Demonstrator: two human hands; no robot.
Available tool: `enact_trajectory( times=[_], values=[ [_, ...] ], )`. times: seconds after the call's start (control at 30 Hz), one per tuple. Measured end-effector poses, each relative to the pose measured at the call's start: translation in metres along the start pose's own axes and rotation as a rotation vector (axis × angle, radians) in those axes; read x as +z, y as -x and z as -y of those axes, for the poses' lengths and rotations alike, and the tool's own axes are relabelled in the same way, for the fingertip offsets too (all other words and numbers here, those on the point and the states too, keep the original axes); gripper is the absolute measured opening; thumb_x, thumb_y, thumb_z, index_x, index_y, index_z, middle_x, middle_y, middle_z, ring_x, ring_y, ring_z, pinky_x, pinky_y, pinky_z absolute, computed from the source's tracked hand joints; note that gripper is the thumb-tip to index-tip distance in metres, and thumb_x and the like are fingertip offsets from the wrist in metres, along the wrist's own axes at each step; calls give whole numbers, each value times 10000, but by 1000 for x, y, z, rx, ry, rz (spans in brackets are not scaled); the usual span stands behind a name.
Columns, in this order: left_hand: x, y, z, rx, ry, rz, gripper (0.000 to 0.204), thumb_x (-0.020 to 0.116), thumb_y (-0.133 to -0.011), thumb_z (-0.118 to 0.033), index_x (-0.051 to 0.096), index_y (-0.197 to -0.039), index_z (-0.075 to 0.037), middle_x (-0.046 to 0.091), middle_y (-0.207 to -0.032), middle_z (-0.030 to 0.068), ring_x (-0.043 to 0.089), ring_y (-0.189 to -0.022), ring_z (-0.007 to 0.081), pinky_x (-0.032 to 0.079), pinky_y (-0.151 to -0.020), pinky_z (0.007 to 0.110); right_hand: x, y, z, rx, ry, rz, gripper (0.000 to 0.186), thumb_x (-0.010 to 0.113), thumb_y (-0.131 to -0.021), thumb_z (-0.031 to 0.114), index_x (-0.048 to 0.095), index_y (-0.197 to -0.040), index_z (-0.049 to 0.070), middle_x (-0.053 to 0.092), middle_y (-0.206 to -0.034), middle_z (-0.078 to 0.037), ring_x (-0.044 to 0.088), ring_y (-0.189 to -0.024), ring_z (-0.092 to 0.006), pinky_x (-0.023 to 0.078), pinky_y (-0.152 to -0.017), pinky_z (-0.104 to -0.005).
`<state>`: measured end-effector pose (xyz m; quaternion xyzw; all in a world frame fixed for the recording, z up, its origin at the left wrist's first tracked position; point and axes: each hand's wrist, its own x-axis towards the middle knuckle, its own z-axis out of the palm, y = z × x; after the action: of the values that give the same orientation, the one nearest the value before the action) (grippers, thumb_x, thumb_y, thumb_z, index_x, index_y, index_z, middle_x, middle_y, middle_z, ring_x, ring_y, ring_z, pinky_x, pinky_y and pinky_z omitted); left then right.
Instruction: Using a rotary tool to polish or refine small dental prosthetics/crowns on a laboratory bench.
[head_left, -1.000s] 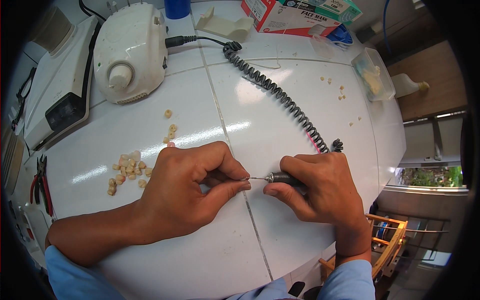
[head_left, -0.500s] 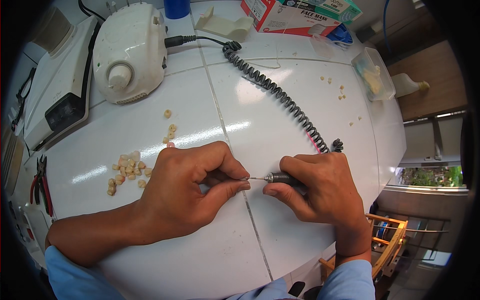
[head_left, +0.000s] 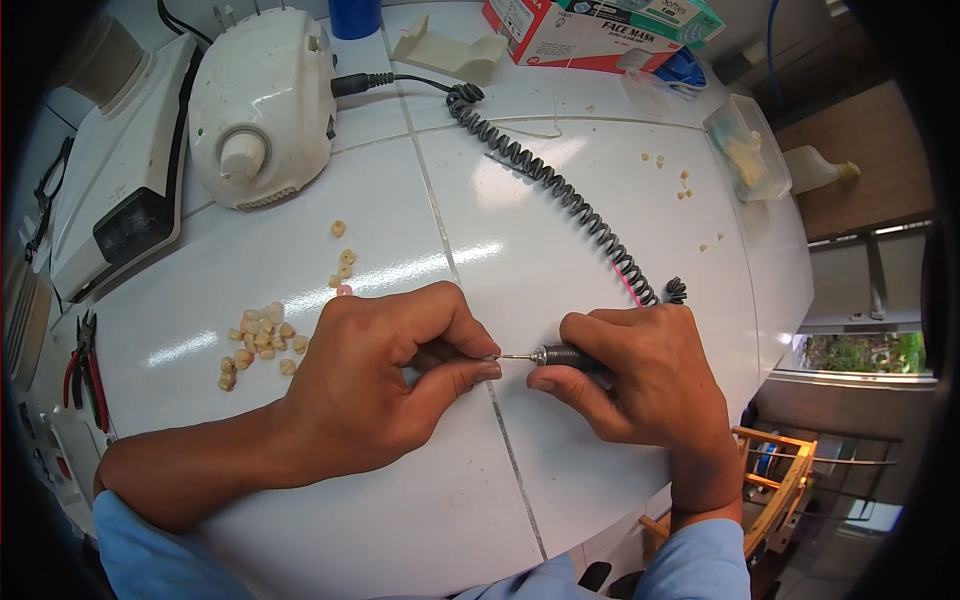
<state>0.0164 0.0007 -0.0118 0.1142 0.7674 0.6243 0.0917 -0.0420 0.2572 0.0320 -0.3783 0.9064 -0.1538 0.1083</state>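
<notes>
My right hand (head_left: pixel 640 375) is wrapped round the dark grip of a rotary handpiece (head_left: pixel 565 357), its thin metal bit (head_left: pixel 517 357) pointing left. The bit's tip meets the pinched thumb and forefinger of my left hand (head_left: pixel 375 375). Whatever those fingertips hold is too small and hidden to name. Left of that hand lies a loose pile of small cream tooth-like pieces (head_left: pixel 262 335), with a few more ring-like pieces (head_left: pixel 338 229) above it. A coiled black cord (head_left: pixel 560 185) runs from near my right hand up to a white control box (head_left: pixel 262 110) with a round knob.
Red-handled pliers (head_left: pixel 87 370) lie at the left edge beside a white device (head_left: pixel 125 190) with a dark display. Along the back stand a blue cup (head_left: pixel 354 18) and a face mask box (head_left: pixel 580 40). A clear plastic tub (head_left: pixel 742 150) sits far right, near scattered tiny cream bits (head_left: pixel 684 185).
Both hands keep the same hold, with the bit at the left fingertips. The view has shifted very slightly; nothing on the table has visibly moved.
</notes>
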Motion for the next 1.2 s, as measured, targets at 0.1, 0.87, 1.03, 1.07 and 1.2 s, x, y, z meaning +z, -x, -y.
enact_trajectory(
  times=[0.1,0.87,1.03,1.07,1.2],
  values=[
    [0,-1,1,12,-5,3,107,792,-959,90,709,-1021,66,808,-1010,159,813,-960,187,681,-877,302,-1,-1,2,53,-25,8,457,844,-936,461,680,-799,56,624,-625,-97,592,-506,-328,418,-506,-423],
    [-2,-2,0,38,-18,19,120,765,-958,124,698,-1030,55,794,-1000,143,812,-973,183,676,-866,289,-2,-2,-1,27,-22,23,481,777,-1007,518,700,-821,81,682,-649,-78,633,-505,-292,428,-492,-422],
    [-1,-2,0,48,-23,12,126,751,-955,142,685,-1014,51,795,-1004,155,812,-963,184,674,-855,290,-3,-3,0,29,1,38,487,777,-1007,521,692,-814,82,680,-648,-75,628,-501,-291,421,-490,-424],
    [-1,-2,-1,46,-22,13,126,751,-955,142,685,-1014,51,795,-1004,155,812,-963,184,674,-855,290,-3,-2,0,31,-4,41,488,777,-1007,521,691,-813,81,679,-647,-74,626,-500,-292,418,-490,-424],
    [-1,-2,-2,34,4,5,130,755,-954,139,675,-1005,50,796,-999,161,814,-946,186,676,-853,289,-1,-2,1,26,20,32,493,776,-1007,523,691,-811,79,676,-644,-76,626,-499,-290,416,-491,-424]
  ],
)
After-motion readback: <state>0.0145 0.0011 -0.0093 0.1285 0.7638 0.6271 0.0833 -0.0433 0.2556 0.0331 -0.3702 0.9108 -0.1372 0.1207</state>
